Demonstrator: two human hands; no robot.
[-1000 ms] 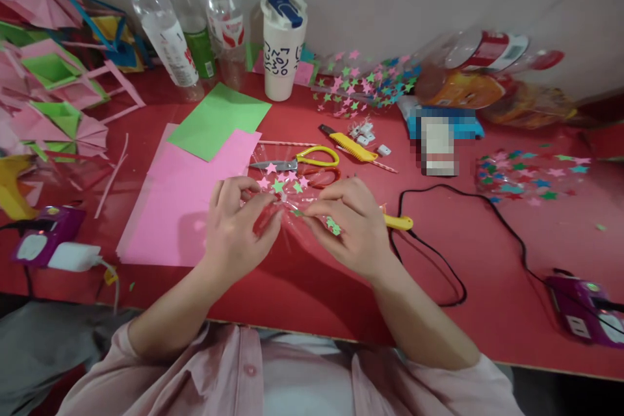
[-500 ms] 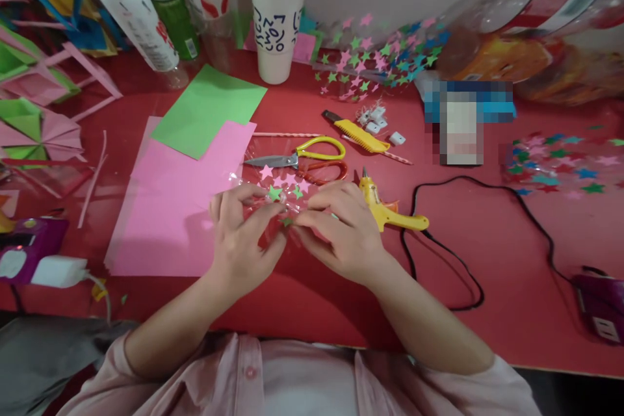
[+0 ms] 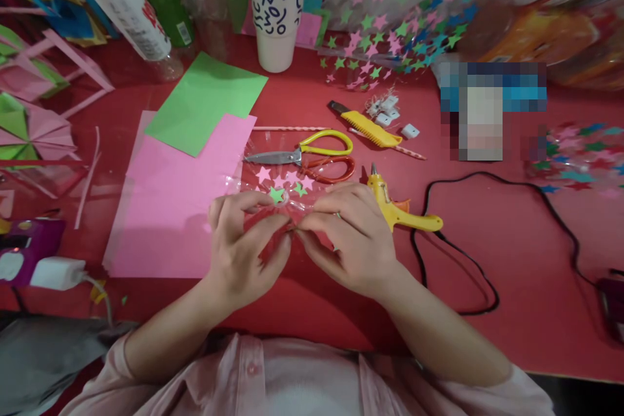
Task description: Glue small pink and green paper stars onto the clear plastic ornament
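Note:
My left hand (image 3: 246, 247) and my right hand (image 3: 353, 237) meet above the red tabletop, thumbs and forefingers pinched together. A small paper star (image 3: 292, 227) sits between the fingertips, mostly hidden by them. Just behind the fingers, clear plastic film (image 3: 296, 205) lies with several pink stars (image 3: 279, 182) and green stars (image 3: 277, 195) on or around it. Beyond the film rest scissors (image 3: 298, 156) with one yellow and one red handle. A yellow glue gun (image 3: 392, 208) lies against the far side of my right hand.
Pink paper (image 3: 170, 208) and green paper (image 3: 207, 104) lie at left. A yellow cutter (image 3: 370, 129), a white tumbler (image 3: 277, 19) and star strings (image 3: 375, 39) are farther back. A black cord (image 3: 429, 188) loops at right; a purple power socket (image 3: 46, 240) sits at left.
The fingertips have closed further over the small green piece, which showed more before. The view has shifted slightly; the hands stay at the same spot.

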